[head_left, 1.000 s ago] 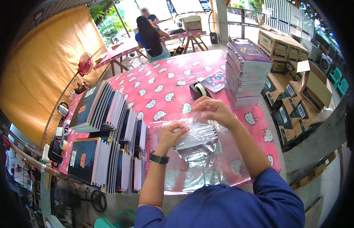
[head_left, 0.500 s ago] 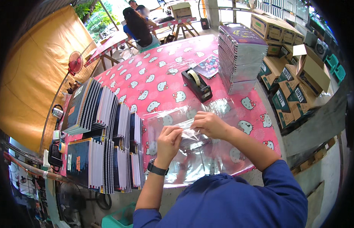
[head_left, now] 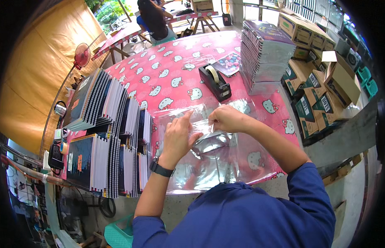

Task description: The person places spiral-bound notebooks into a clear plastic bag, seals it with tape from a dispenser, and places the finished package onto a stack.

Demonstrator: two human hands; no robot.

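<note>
1. At the lower centre of the frame, clear plastic film (head_left: 209, 169) lies on a pink patterned table cover (head_left: 167, 76), spread between the two hands and the person's blue shirt (head_left: 238, 219). A dark-banded item shows through it; glare hides its outline.
2. Orientation: the film's long axis runs roughly across the frame. Its gathered upper fold points from centre left toward centre right, rising slightly. The long axis of the covered item cannot be told.
3. Left hand (head_left: 178, 134), centre: fingers loosely extended toward the top of the frame, thumb well apart from them, over the film; whether it grips any film cannot be told.
4. Right hand (head_left: 226, 118), centre: thumb and fingertips drawn together, pinching the film near its fold.
5. Nearest obstacles: a black tape dispenser (head_left: 219, 87) stands just above the right hand; spiral-bound notebooks (head_left: 80, 159), in stacks at left, flank the left forearm.
6. Upper right: a tall stack of purple-topped notebooks (head_left: 269, 62), with a floral-covered booklet (head_left: 227, 64) just left of it; farther right, cardboard cartons (head_left: 306, 111).
7. Periphery: a red fan (head_left: 81, 56) at upper left, a co-worker (head_left: 152, 20) at top centre, a green plastic basket (head_left: 118, 236) at lower left.
</note>
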